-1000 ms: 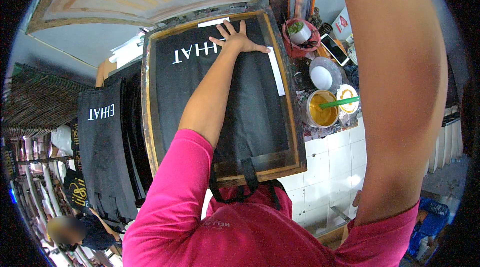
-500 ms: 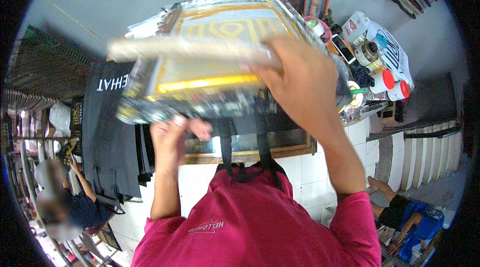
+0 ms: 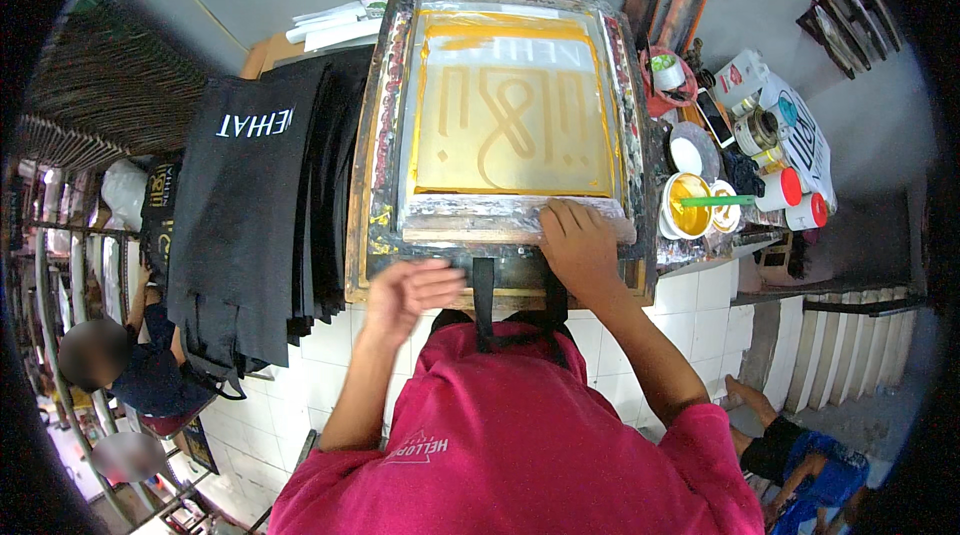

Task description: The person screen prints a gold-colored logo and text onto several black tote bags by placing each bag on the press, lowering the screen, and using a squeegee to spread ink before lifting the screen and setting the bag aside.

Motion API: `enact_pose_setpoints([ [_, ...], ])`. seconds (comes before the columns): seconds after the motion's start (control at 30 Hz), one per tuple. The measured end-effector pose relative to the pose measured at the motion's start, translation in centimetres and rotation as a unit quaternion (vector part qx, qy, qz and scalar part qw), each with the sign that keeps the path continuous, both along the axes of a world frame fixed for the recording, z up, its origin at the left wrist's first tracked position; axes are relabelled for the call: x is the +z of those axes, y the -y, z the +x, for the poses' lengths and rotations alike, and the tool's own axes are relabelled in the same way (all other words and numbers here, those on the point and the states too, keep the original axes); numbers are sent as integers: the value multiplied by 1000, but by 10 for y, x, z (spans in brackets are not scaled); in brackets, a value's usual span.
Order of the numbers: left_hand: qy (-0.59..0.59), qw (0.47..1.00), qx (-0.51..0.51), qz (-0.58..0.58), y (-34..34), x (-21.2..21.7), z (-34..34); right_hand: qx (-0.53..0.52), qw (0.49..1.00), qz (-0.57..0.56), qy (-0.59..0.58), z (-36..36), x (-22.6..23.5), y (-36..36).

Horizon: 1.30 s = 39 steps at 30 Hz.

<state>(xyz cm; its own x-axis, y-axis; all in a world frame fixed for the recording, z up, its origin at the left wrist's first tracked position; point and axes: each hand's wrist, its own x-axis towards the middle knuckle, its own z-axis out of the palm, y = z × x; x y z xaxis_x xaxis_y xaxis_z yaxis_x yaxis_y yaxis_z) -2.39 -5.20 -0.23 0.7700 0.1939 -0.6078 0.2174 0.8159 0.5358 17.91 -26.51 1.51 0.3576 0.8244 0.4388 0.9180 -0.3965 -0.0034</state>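
Observation:
A silk-screen printing frame [image 3: 515, 180], with yellow ink round its mesh, lies flat before me. Along its near side rests a wooden squeegee [image 3: 470, 224]. My right hand [image 3: 583, 245] has its fingers over the squeegee's right part; the thumb is hidden. My left hand [image 3: 412, 293] is off the frame, just in front of its near edge, with fingers stretched out and nothing in it. From under the frame a black bag strap [image 3: 484, 300] hangs toward me; the rest of that bag is mostly hidden.
Black printed bags [image 3: 240, 205] lie stacked at the left. To the right stand a tub of yellow ink [image 3: 686, 205] with a green stick [image 3: 715, 201], red-lidded jars [image 3: 777, 191] and a phone [image 3: 714, 119]. Other people sit at lower left and lower right.
The squeegee has come down from above the mesh to the frame's near side. My left hand has let go of the frame's near edge, and the frame now lies flat and still.

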Motion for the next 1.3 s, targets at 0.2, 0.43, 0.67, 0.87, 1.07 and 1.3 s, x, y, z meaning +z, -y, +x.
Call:
enact_pose_setpoints([
  [0.2,135,795,80,585,-91,42,51,-11,999,-28,-38,5,-2,1],
  [0.43,130,453,-217,855,-137,29,187,-21,995,-47,-81,2,-2,1],
  [0.67,101,384,-277,875,-141,29,200,-19,999,-14,-48,3,0,-1],
  [0.87,113,383,-239,885,-139,29,201,-24,999,-8,-43,2,1,-1],
  [1.07,73,335,-215,914,-133,28,203,-42,994,-49,-88,2,0,0],
  [1.3,138,411,-238,869,-123,33,205,-32,998,-3,-56,2,3,-2],
])
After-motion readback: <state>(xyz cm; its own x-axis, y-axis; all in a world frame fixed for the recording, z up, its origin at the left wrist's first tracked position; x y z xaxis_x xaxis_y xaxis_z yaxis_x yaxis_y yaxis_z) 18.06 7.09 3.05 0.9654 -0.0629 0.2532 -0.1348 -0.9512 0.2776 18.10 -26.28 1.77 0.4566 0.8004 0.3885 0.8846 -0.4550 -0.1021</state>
